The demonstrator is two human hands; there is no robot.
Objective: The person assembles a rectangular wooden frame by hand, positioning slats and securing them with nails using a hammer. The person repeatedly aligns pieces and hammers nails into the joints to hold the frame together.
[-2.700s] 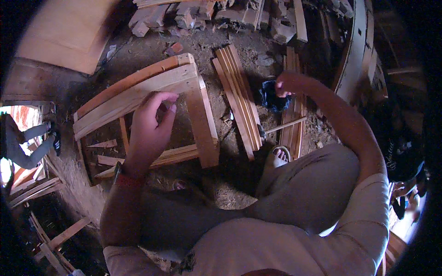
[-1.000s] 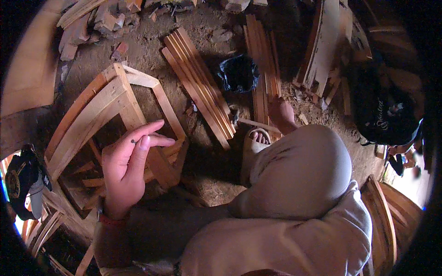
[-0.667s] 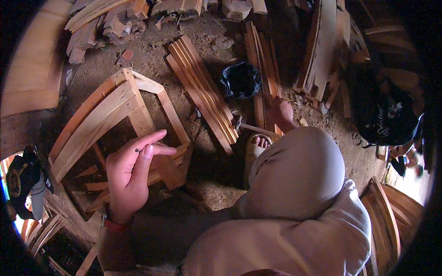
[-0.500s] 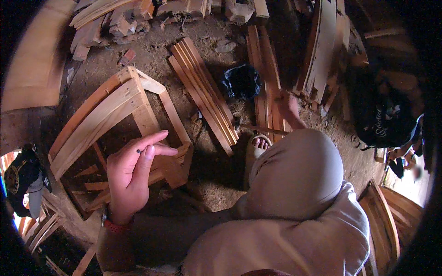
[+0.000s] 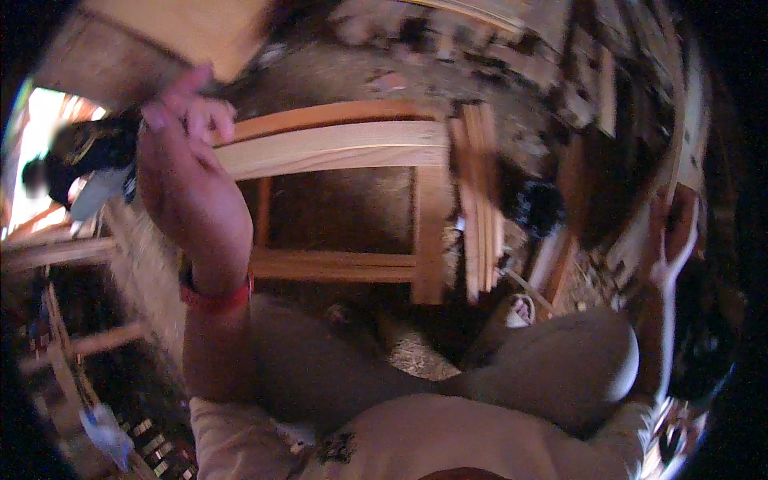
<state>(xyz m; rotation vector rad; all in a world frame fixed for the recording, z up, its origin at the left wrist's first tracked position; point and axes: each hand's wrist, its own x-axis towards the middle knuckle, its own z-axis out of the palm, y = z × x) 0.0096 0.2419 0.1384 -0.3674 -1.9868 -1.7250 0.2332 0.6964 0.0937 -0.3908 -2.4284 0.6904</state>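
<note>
My left hand (image 5: 196, 164) is raised at the left, a red band on its wrist. Its fingers look partly bent, but motion smears them, and I cannot make out anything in them. Just beyond it lies a curved-sided wooden frame (image 5: 332, 150), its left end partly hidden by the hand and forearm. My right hand (image 5: 674, 224) is far out at the right, beside the lower end of a long pale board (image 5: 686, 120). Its fingers are dim and blurred, so I cannot tell whether it grips the board.
A bundle of wooden strips (image 5: 482, 200) lies right of the frame, beside a dark plastic bag (image 5: 539, 206). A thin stick (image 5: 528, 290) lies by my sandalled foot (image 5: 522, 310). Timber pieces line the far side. A broad panel (image 5: 188, 32) stands at the upper left.
My view has swung left, shifting the frame and strips rightward. My left hand has risen, its thumb-and-finger pinch no longer clear. My right hand has moved outward from the boards by my knee.
</note>
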